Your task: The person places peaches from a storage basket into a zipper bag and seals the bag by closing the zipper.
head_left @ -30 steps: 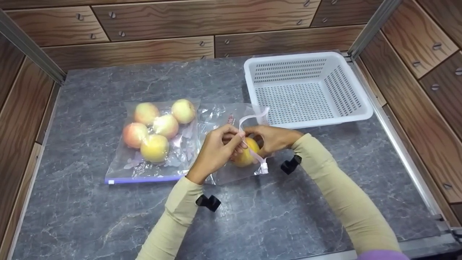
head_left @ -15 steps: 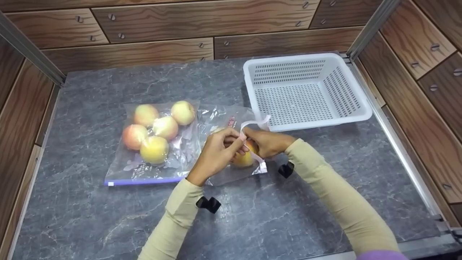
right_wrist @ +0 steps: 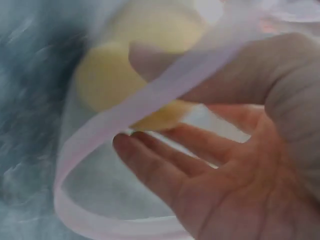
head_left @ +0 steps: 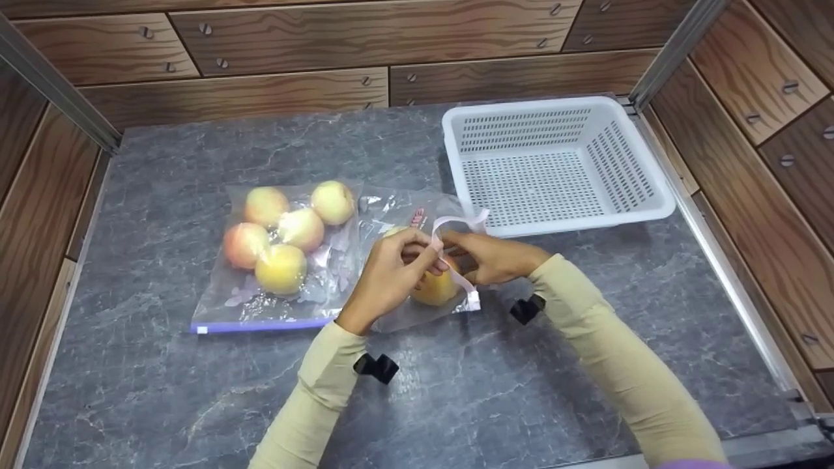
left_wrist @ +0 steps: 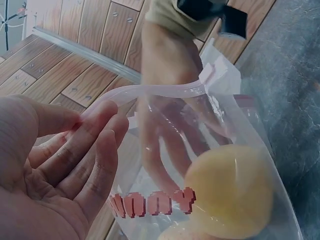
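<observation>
My left hand (head_left: 389,270) pinches the pale pink zip edge of a clear zip bag (head_left: 401,319) between thumb and forefinger, holding its mouth apart. Into that mouth reaches my right hand (head_left: 505,256); in the right wrist view its fingers (right_wrist: 160,172) are spread and loosely extended. A yellow apple (head_left: 435,290) lies inside the bag, close to the right fingertips, and another apple (right_wrist: 150,27) shows behind it in the right wrist view. The white slider (head_left: 474,300) hangs at the zip's near end. Left of this bag lies a second zip bag (head_left: 260,316) containing several yellow-red apples (head_left: 280,268).
A white slotted plastic basket (head_left: 554,225) stands at the back right, just beyond the bag's mouth. Grey marbled tabletop (head_left: 163,397) surrounds the bags. Wood-patterned walls (head_left: 293,39) enclose the table at the back and sides.
The right hand moved deeper into the bag, then drew slightly back to the right. The apple there shifted a little to the left. My left hand keeps its pinch on the zip edge.
</observation>
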Demonstrator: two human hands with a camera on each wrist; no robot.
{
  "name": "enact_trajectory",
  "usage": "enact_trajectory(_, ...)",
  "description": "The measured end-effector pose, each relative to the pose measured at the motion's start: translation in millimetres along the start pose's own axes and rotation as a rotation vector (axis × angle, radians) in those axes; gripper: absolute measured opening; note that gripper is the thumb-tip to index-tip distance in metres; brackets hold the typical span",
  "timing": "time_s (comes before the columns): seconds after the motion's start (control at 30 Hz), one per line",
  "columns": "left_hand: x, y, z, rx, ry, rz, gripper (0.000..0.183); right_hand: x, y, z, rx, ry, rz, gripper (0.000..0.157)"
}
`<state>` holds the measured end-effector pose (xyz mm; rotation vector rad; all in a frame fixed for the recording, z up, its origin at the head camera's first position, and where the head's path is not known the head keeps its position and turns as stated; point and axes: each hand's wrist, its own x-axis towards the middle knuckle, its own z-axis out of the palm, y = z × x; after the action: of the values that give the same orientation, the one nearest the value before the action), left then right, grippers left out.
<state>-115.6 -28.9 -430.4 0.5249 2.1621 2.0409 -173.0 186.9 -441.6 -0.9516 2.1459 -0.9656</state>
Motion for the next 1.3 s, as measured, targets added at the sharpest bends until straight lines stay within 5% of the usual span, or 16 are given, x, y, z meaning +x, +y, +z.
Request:
enact_trajectory(0.13, -0.9, 1.8, -2.9, -0.016, 0.025, 0.000, 0.017, -17.8, -16.3, -6.7, -0.053, 0.111, -0.011, 0.049)
enact_trajectory(0.37, -1.0, 5.8, -7.0, -0.025, 0.046, 0.012, 0.019, -46.3, -40.8, 5.7, -0.179, 0.468, 0.032, 0.023)
enact_trajectory(0.53, -1.3, 6.8, -10.0, -0.024, 0.076, 0.015, 0.017, -50.1, -46.6, 26.2, -0.253, 0.446, 0.107, 0.038)
enact_trajectory(0.67, -1.9, 7.1, -10.9, -0.005, 0.103, 0.035, 0.015, -45.5, -44.6, 38.3, -0.251, 0.436, 0.103, 0.030)
enact_trajectory(0.93, -2.7, 10.8, -16.6, -0.008, 0.149, 0.062, 0.014, -37.2, -45.7, 43.5, -0.049, 0.586, 0.014, 0.008)
enact_trajectory(1.3, -1.1, 21.6, -23.8, -0.020, 0.208, 0.094, 0.014, -38.8, -59.9, 39.5, 0.062, 0.751, -0.094, 0.006)
